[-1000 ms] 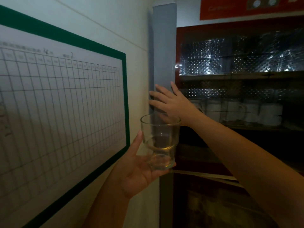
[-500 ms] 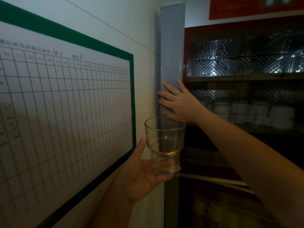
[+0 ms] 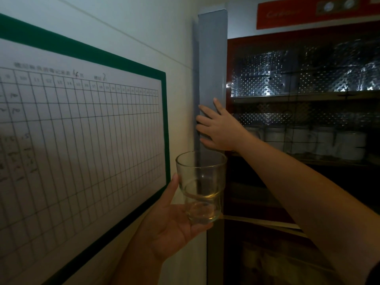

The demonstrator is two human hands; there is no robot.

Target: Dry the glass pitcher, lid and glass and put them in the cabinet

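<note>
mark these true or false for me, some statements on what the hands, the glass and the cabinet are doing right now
1. The left hand holds the glass mouth up. True.
2. The glass is full of water. False: it looks empty.
3. The right hand lies with straight fingers on the grey cabinet door. True.
4. Red bowls stand inside the cabinet. False: white mugs stand in a row there.
5. The wall chart has a blue border. False: it is green.

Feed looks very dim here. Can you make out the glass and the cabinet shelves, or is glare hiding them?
Head view: dim overall, but the glass in the left hand shows a clear rim; glints sparkle on the perforated shelf, the mugs below are visible, the lower cabinet is almost black, the chart writing is blurred.
</note>
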